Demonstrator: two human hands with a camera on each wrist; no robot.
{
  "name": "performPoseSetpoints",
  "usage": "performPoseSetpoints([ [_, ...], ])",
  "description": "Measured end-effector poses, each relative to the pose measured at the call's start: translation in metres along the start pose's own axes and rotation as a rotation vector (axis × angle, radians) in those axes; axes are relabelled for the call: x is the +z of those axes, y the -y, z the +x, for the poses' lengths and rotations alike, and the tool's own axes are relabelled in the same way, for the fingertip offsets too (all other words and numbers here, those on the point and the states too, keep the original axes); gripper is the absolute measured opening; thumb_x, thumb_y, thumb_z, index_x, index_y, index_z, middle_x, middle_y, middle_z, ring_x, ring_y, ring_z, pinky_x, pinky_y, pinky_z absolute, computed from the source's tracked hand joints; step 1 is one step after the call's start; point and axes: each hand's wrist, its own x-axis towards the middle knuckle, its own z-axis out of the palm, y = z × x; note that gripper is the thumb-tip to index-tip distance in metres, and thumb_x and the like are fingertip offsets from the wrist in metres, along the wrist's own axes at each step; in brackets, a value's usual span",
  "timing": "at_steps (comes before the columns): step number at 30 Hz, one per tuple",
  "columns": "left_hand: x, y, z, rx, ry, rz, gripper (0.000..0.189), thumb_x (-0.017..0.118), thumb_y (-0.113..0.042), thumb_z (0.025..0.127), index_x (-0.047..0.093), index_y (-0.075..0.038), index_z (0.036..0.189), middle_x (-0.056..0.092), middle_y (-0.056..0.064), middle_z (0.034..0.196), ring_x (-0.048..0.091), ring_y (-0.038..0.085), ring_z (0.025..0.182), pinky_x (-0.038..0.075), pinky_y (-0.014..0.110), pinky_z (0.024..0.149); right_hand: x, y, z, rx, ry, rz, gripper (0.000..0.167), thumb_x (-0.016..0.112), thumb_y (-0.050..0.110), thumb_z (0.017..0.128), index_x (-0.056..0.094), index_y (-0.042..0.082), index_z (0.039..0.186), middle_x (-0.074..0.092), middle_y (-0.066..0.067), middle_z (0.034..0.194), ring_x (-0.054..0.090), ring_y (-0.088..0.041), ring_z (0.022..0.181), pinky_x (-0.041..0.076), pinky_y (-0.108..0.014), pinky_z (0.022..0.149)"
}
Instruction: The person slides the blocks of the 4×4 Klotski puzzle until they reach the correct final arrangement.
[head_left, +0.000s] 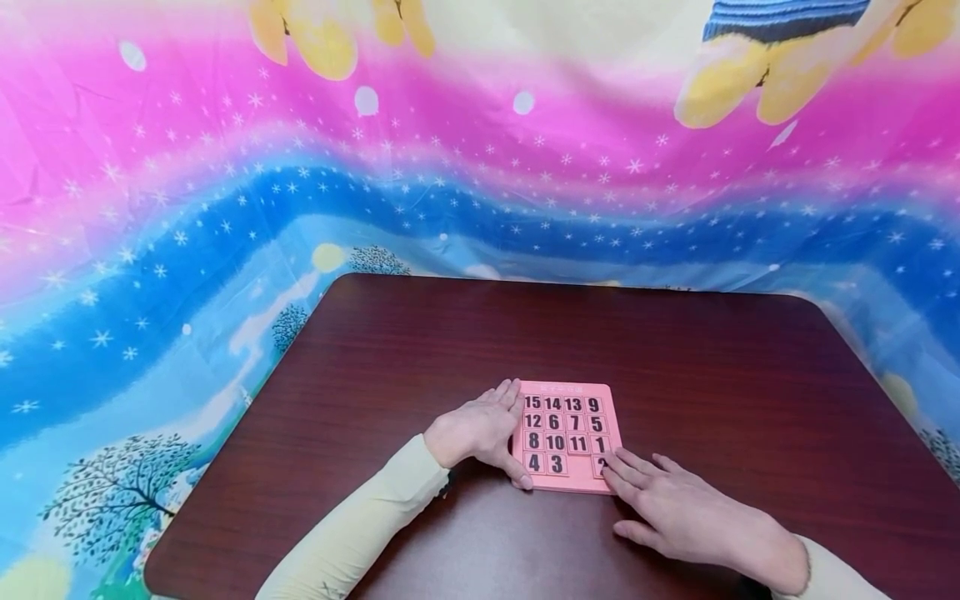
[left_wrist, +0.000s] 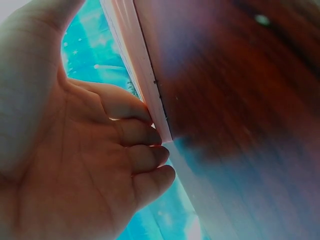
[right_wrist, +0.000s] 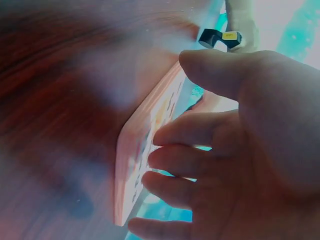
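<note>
A pink sliding number puzzle (head_left: 573,485) lies flat on the table, its tiles printed with black numbers. An open slot shows in the bottom row between the 3 tile (head_left: 557,464) and the 2 tile, under the 11 tile (head_left: 577,443). My left hand (head_left: 480,429) holds the puzzle's left side, fingers along the upper left edge and thumb at the lower left corner. The left wrist view shows those fingertips against its edge (left_wrist: 150,75). My right hand (head_left: 675,512) reaches over the lower right edge with straight fingers, fingertips partly covering the 2 tile (head_left: 599,467).
The dark brown wooden table (head_left: 465,333) has rounded corners. Behind and beside it hangs a colourful printed cloth (head_left: 450,150). On the left sleeve, a small black device (right_wrist: 212,37) with a yellow label shows in the right wrist view.
</note>
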Motion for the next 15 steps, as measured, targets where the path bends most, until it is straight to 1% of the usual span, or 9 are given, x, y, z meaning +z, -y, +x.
performPoseSetpoints([
  [4, -0.001, 0.0, 0.001, 0.003, -0.002, 0.004, 0.132, 0.072, -0.078, 0.063, 0.017, -0.003, 0.157, 0.007, 0.016, 0.166, 0.008, 0.026, 0.154, 0.015, 0.036, 0.126, -0.005, 0.003, 0.005, -0.016, -0.045, -0.02, 0.062, 0.057, 0.05, 0.094, 0.055, 0.007, 0.14, 0.049, -0.012, 0.15, 0.048, -0.033, 0.137, 0.045, -0.059, 0.102],
  [8, 0.0, 0.001, 0.002, 0.008, -0.006, 0.001, 0.132, 0.073, -0.078, 0.063, 0.017, -0.003, 0.157, 0.007, 0.016, 0.166, 0.008, 0.027, 0.154, 0.015, 0.036, 0.126, -0.008, 0.008, 0.011, -0.045, -0.068, -0.04, 0.061, 0.057, 0.049, 0.095, 0.056, 0.007, 0.138, 0.05, -0.013, 0.148, 0.048, -0.032, 0.136, 0.046, -0.058, 0.101],
  [15, 0.0, 0.001, 0.002, 0.0, -0.008, 0.005, 0.132, 0.073, -0.078, 0.063, 0.018, -0.002, 0.156, 0.008, 0.016, 0.165, 0.009, 0.027, 0.154, 0.016, 0.036, 0.126, -0.008, 0.02, 0.026, -0.092, -0.034, -0.018, 0.061, 0.056, 0.046, 0.097, 0.052, 0.006, 0.142, 0.046, -0.012, 0.152, 0.044, -0.032, 0.14, 0.043, -0.058, 0.106],
])
